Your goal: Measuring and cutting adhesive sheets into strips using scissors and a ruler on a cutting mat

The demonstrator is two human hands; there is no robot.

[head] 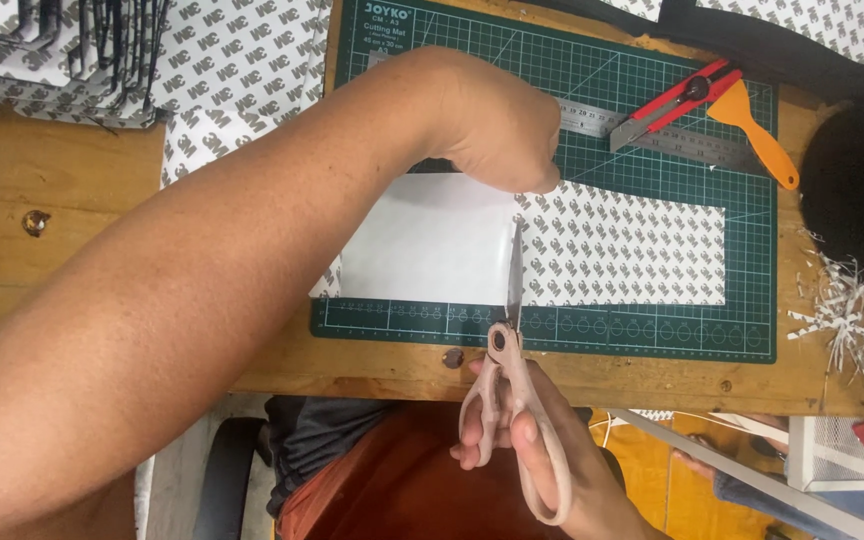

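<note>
A thin, floppy printed sheet [552, 245], lying flat on the green cutting mat [742, 330], is pinned at its far edge by the left hand [497, 135], apparently fingertips only, while pink scissors [512, 400], gripped closed-fisted by the right hand [552, 460], are run through it, blades nearly closed

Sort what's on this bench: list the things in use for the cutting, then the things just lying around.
In use: scissors in right hand; patterned sheet pinned by left hand; green cutting mat underneath.

Lying about: red utility knife, orange scraper, steel ruler, paper shreds.
</note>
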